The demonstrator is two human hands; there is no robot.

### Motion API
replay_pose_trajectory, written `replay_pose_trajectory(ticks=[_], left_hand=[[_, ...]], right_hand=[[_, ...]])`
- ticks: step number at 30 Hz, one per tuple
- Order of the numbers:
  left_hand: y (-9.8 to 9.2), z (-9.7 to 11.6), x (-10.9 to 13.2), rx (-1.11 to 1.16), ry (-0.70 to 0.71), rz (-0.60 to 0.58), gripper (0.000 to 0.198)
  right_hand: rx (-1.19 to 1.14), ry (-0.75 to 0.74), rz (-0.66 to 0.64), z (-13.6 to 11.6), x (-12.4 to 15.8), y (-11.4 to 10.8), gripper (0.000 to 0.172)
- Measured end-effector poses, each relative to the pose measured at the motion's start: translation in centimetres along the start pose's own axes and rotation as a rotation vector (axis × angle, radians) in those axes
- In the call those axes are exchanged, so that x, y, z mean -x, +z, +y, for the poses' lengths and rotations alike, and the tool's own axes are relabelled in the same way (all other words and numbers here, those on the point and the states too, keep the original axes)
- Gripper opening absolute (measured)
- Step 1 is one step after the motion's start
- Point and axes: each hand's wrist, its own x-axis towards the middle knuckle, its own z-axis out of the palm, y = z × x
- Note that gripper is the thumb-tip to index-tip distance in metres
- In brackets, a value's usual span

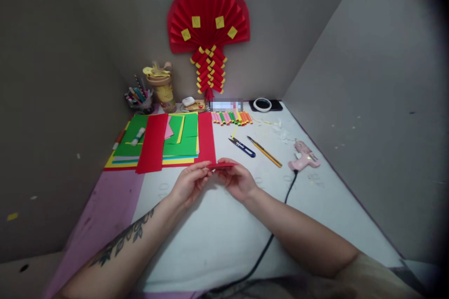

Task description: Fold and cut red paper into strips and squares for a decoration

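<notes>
Between my two hands is a thin strip of folded red paper [222, 165], held level just above the white table top. My left hand [192, 181] pinches its left end, fingers curled. Its right end is gripped by my right hand [237, 180], thumb below and fingers along the edge. Beyond my left hand lie stacked coloured paper sheets [182, 147], green uppermost, with a long red paper strip [151, 142] across them. Past my right hand lie dark blue thread snips [242, 146] and a yellow craft knife or pencil [265, 151].
A pink glue gun [303, 156] rests at the right, its black cord [269, 243] running toward me. Small coloured paper rolls [231, 118] line up at the back. Behind them are a phone [276, 105], a tumbler [163, 88] and a pen holder [139, 100]. A red paper fan [209, 16] hangs on the wall.
</notes>
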Motion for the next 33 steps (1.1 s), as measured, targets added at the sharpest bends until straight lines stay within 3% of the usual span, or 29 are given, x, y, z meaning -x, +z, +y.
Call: replay_pose_trajectory(ticks=[3, 8, 12, 18, 25, 33], left_hand=[[-0.2, -0.1, 0.0, -0.257, 0.113, -0.023, 0.020], [-0.6, 0.3, 0.4, -0.905, 0.360, 0.011, 0.038], [-0.8, 1.1, 0.7, -1.021, 0.500, -0.013, 0.039], [-0.8, 1.4, 0.5, -1.027, 0.299, -0.095, 0.043], [-1.2, 2.3, 0.4, -0.996, 0.101, -0.324, 0.032], [-1.6, 2.1, 0.0, -1.002, 0.081, -0.262, 0.026]], right_hand=[[0.136, 0.006, 0.054, -0.1, -0.1, 0.0, 0.016], [0.291, 0.067, 0.171, -0.3, -0.2, -0.4, 0.030], [0.381, 0.072, 0.105, -0.5, -0.4, -0.8, 0.028], [0.513, -0.122, 0.034, -0.5, -0.4, -1.4, 0.023], [0.422, -0.039, 0.121, -1.0, -0.4, -0.9, 0.032], [0.423, 0.024, 0.046, -1.1, -0.2, -1.0, 0.033]])
